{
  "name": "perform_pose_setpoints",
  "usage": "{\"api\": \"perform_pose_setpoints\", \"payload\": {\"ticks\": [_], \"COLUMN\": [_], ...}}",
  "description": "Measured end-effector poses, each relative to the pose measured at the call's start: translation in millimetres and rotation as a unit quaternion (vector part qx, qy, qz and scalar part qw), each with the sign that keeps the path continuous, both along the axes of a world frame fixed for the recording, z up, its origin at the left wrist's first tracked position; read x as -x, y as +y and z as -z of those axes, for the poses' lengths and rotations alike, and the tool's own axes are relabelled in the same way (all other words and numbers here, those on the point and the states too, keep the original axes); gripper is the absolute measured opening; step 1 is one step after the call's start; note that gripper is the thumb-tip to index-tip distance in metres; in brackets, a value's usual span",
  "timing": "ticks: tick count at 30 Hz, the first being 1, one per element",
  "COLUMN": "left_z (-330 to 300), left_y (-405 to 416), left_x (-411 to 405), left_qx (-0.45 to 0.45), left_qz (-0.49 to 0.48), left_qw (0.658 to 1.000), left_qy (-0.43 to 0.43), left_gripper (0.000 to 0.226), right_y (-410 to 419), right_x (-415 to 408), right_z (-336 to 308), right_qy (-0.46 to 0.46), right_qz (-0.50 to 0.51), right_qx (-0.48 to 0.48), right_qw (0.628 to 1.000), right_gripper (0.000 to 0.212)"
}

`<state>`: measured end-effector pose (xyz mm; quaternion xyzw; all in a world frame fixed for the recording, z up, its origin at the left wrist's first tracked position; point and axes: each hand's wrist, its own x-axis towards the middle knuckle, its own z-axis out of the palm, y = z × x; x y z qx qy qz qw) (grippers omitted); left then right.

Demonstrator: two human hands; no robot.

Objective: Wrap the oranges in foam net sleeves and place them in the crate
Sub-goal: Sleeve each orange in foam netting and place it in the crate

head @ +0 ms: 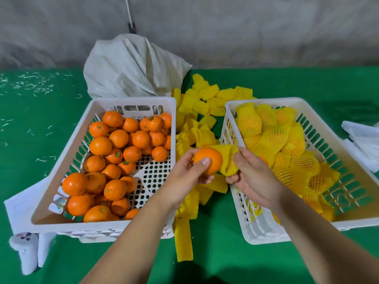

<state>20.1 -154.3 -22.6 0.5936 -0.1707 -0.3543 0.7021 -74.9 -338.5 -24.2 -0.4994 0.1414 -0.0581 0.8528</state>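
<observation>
Gripping a round bare orange (207, 160) between thumb and curled fingers, the left hand (184, 177) holds the fruit up over the gap between the two crates, thumb pressed on the side facing the camera. At 3 o'clock of that orange, touching it, the right hand (253, 177) pinches a crumpled yellow foam net sleeve (229, 160), its thumb on top and its fingers curled beneath; the sleeve's open mouth lies against the orange's right side, and the fruit is mostly outside it. At 9 o'clock of the hands stands a white slotted plastic crate (98, 103) loaded with loose unwrapped oranges (114, 152), heaped along its left and far sides, with bare perforated floor showing at its near right. At 3 o'clock stands a second white slotted plastic crate (266, 100) holding oranges already wrapped in yellow net sleeves (274, 138), piled across most of it. Between the crates, from 12 o'clock down to 6 o'clock of the hands, a scatter of flat spare yellow foam sleeves (202, 103) lies on the green cloth worktop (225, 253). At 11 o'clock, behind the left crate, a slumped white woven sack (131, 66) leans toward the grey wall. White sheets (363, 140) lie at the far right edge, and a white controller-like object (25, 249) sits at 8 o'clock beside the left crate's near corner.
</observation>
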Motion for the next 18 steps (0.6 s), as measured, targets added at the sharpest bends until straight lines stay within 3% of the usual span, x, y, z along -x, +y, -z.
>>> {"api": "perform_pose_setpoints", "payload": {"ticks": [2,4,6,8,9,14,16,18], "left_z": [-0.5,1.6,3.0,4.0,5.0,9.9,11.2,13.5], "left_y": [-1.2,0.1,3.6,7.1,8.0,5.2,2.6,-0.2], "left_x": [3.3,4.0,1.2,-1.7,-2.6,-5.0,-3.1,-0.2], "left_qx": [-0.006,0.001,0.022,0.039,0.038,-0.016,-0.024,-0.018], "left_qz": [0.017,0.024,0.021,0.035,0.053,0.144,0.117,0.071], "left_qw": [1.0,1.0,1.0,0.998,0.997,0.989,0.992,0.996], "left_qy": [-0.013,-0.012,0.008,0.03,0.031,-0.019,-0.038,-0.048], "left_gripper": [0.05,0.054,0.054,0.055,0.057,0.062,0.06,0.057], "right_y": [-1.1,-2.3,-3.9,-1.5,1.2,8.8,7.5,8.2], "right_x": [3.5,3.9,3.6,2.6,1.5,-2.7,-3.0,-4.4], "right_z": [8.9,13.0,15.5,20.8,25.7,43.1,44.7,41.0], "right_qy": [0.006,0.014,0.031,0.005,-0.008,-0.01,0.013,0.013], "right_qz": [-0.04,-0.007,0.089,0.139,0.143,0.11,0.107,0.135], "right_qx": [0.011,0.119,0.304,0.392,0.421,0.53,0.531,0.517], "right_qw": [0.999,0.993,0.948,0.91,0.896,0.841,0.84,0.845], "right_gripper": [0.046,0.045,0.028,0.008,0.011,0.03,0.044,0.036]}}
